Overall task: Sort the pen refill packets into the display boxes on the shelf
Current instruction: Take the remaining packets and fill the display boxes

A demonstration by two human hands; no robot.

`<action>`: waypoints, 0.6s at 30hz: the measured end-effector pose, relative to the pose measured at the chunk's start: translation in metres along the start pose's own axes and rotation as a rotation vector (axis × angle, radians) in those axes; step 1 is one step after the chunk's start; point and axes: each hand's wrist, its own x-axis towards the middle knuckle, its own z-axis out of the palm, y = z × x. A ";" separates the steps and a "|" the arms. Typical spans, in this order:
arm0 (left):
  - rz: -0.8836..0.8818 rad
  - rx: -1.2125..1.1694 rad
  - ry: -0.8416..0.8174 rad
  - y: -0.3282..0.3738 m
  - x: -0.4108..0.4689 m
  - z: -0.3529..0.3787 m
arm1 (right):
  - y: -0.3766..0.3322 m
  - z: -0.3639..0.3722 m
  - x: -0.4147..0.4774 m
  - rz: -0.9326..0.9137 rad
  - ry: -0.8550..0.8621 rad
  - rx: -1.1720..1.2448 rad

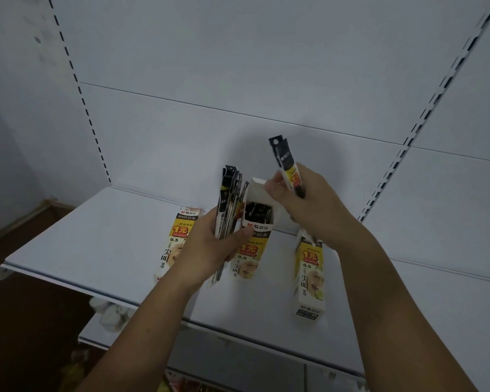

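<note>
The head view shows three display boxes on a white shelf point(96, 236): a left box point(177, 244) lying flat, a middle box point(251, 250) with its top flap open, and a right box point(309, 281) lying flat and well apart from the other two. All three carry the same yellow, white and black print. The left hand point(210, 250) is curled around a bundle of pen refill packets point(227, 205), which stand up out of the fist just beside the middle box; they overlap too much to count, though there are clearly several. The thumb of this hand lies against the printed front of the middle box. The right hand point(303, 202) is raised above and just to the right of the open box, pinching a single packet point(285, 162) between thumb and fingers, so that the packet's black top end with its hanging hole points up and tilts to the left. Dark packets point(256, 215) sit inside the open middle box, but their number cannot be made out. The left hand and wrist cover the right side of the left box, and the right wrist hides the top of the right box. Below the shelf's front edge a lower shelf point(96, 335) holds a pale, blurred lump point(109, 312) that is too unclear to identify.
</note>
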 end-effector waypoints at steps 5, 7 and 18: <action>-0.008 0.007 0.014 0.000 -0.001 -0.001 | 0.001 0.003 -0.014 0.096 0.145 0.632; -0.013 0.013 0.008 0.001 -0.002 -0.001 | -0.002 0.001 -0.019 0.088 0.221 0.645; -0.014 0.012 0.028 -0.002 -0.003 0.001 | -0.024 0.008 -0.026 -0.081 0.441 0.582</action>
